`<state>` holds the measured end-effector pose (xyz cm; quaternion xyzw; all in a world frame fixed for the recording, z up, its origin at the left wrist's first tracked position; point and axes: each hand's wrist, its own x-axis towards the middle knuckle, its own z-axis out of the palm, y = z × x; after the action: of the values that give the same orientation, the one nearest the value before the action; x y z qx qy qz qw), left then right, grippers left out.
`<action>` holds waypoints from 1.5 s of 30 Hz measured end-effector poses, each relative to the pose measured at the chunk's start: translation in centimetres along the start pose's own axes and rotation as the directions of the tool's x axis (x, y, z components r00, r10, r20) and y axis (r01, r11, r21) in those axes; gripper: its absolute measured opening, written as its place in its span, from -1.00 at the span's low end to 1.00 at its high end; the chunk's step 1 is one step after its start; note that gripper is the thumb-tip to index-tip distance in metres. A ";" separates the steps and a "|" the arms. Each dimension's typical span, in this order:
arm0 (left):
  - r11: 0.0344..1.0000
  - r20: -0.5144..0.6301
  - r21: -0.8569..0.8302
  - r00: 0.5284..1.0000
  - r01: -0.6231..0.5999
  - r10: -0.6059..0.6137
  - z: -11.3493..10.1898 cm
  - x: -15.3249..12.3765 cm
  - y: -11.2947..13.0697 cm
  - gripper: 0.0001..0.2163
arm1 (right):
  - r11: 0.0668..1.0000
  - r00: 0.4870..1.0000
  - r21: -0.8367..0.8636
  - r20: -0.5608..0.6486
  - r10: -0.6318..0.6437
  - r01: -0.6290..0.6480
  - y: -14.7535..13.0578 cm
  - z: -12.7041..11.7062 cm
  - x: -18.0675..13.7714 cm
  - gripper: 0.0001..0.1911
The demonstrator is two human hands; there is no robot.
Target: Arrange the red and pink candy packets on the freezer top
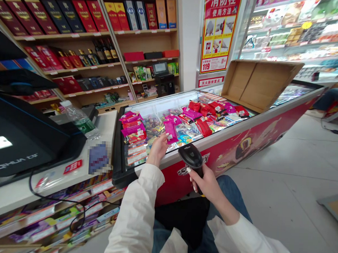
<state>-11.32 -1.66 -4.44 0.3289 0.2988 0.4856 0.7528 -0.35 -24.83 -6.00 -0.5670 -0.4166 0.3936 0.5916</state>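
My left hand [158,148] reaches over the glass lid of a red chest freezer [241,145] and pinches a magenta snack packet [171,131] by its lower end. My right hand [205,181] is closed round the grip of a black handheld barcode scanner [192,156], whose head points toward the freezer top. Several more magenta and red packets [203,113] lie spread across the glass. Both arms wear white sleeves, above blue jeans.
A checkout counter [100,130] on the left carries a black register terminal [21,141], a plastic water bottle [80,120] and a trailing cable. An open cardboard box [259,84] rests on the freezer's far end. Shelves of boxed liquor stand behind; tiled floor lies right.
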 end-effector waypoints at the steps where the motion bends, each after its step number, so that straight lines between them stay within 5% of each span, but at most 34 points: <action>1: 1.000 -0.003 0.000 1.000 -0.009 0.009 0.0 0.0 0.0 -0.73 | 1.000 1.000 -0.005 -0.001 -0.006 0.006 -0.2 0.2 0.0 -0.63; 17: 0.987 -0.061 0.118 0.991 -0.110 0.118 0.3 -0.4 -0.2 -0.57 | 0.997 0.999 -0.067 0.026 -0.033 0.035 -1.5 0.7 -0.5 -0.67; 25: 0.870 -0.053 0.328 0.913 -0.367 0.405 -0.1 -1.6 1.4 -0.64 | 0.999 1.000 -0.052 0.010 -0.015 0.016 -1.0 -0.2 -0.8 -0.66; 27: 0.763 -0.009 0.481 0.868 -0.431 0.496 -1.2 -2.6 3.2 -0.62 | 0.999 1.000 -0.052 0.000 -0.010 0.010 -0.7 -0.5 -0.9 -0.66; 29: 0.385 0.143 0.811 0.787 -0.441 0.600 -2.8 -3.7 5.1 -0.62 | 0.999 1.000 -0.047 -0.009 -0.003 0.003 -0.4 -0.8 -0.9 -0.65; 31: -0.002 0.257 0.945 0.739 -0.327 0.623 -4.8 -4.9 6.6 -0.63 | 0.999 1.000 -0.038 -0.012 0.000 -0.001 -0.1 -0.9 -0.8 -0.64; 34: -0.280 0.291 0.950 0.716 -0.138 0.634 -7.4 -6.5 7.8 -0.67 | 1.000 1.000 -0.026 -0.006 0.009 -0.009 0.2 -0.7 -0.7 -0.63; 40: -0.350 0.210 0.935 0.713 0.054 0.669 -8.6 -7.6 7.5 -0.69 | 1.000 1.000 0.000 -0.008 0.016 -0.016 0.0 -0.5 -0.6 -0.65; 45: -0.274 0.346 0.937 0.693 -0.218 0.632 -3.8 -6.8 5.1 -0.58 | 1.000 0.999 0.018 -0.041 0.019 -0.018 0.2 -1.2 -0.5 -0.63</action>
<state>-19.36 -5.57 -1.86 0.7650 0.5100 0.3931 -0.0139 0.61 -25.67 -6.24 -0.5735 -0.3956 0.3909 0.6016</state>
